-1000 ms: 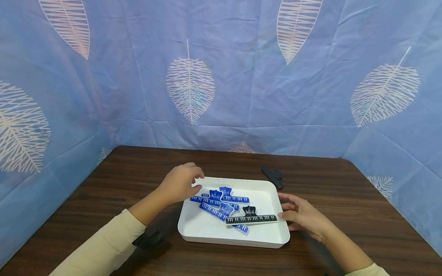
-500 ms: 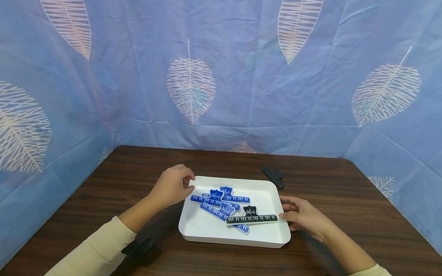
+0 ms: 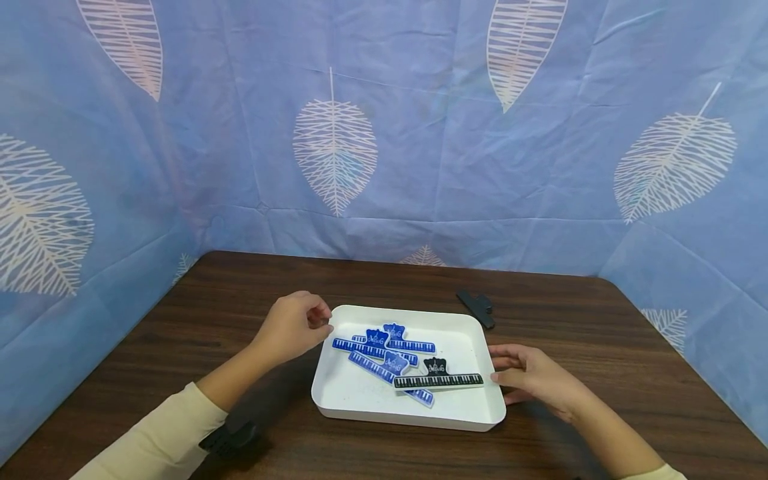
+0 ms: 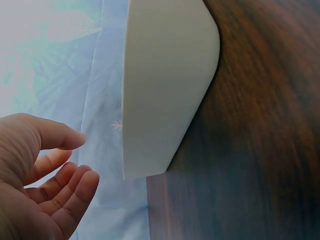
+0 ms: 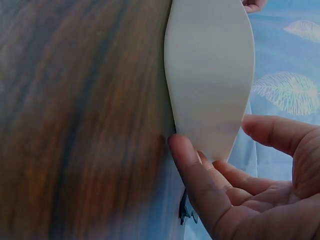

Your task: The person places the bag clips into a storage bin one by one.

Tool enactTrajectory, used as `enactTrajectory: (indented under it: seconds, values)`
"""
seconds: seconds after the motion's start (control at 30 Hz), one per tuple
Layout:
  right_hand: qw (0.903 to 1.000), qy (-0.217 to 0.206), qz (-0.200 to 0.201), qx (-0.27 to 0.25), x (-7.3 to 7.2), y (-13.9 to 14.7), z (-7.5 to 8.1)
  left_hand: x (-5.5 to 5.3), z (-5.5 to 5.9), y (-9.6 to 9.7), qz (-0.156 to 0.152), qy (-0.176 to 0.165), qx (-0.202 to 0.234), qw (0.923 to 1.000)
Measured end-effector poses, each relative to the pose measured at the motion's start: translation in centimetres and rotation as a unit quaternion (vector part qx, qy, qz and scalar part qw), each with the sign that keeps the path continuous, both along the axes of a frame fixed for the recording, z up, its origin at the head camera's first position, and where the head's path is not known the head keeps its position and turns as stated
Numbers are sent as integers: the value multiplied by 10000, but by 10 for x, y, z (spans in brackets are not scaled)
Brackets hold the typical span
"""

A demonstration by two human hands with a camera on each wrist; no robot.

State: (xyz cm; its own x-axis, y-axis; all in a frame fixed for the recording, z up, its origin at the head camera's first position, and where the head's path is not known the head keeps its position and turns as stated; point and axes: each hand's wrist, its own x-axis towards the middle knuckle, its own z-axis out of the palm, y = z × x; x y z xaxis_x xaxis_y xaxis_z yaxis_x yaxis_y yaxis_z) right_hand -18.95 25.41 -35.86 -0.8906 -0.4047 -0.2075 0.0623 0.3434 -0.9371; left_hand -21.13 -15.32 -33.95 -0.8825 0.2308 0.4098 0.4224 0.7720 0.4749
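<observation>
A white tray (image 3: 360, 400) sits on the table. In it lie several blue clips with piano-key bars, such as the front blue clip (image 3: 367, 365), partly overlapping. A black clip (image 3: 436, 381) with the same pattern rests across one of them. My left hand (image 3: 293, 330) hovers by the tray's back-left corner, fingers loosely bent, holding nothing; the left wrist view shows it apart from the tray wall (image 4: 160, 90). My right hand (image 3: 537, 379) is at the tray's right side, thumb by the rim and fingers along the outer wall (image 5: 210, 75); firm contact is hard to judge.
A plain black clip (image 3: 477, 309) lies on the dark wooden table (image 3: 288, 440) behind the tray's back-right corner. Blue cloth (image 3: 420, 147) with white leaf prints hangs behind the table and at both sides.
My left hand has moved left and slightly down, away from above the tray's back-left corner. The right hand has shifted slightly to the right. The clips have kept their places in the tray.
</observation>
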Motion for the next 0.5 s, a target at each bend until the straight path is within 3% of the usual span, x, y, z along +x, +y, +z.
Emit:
enactTrajectory:
  seconds: [0.27, 0.5]
  values:
    - [9993, 342, -98, 127, -2, 4, 0, 0, -5, -1, 90, -419, 386, 9983]
    - [9977, 615, -89, 282, -4, 10, 6, 2, -7, -1, 226, -1309, 928, 9868]
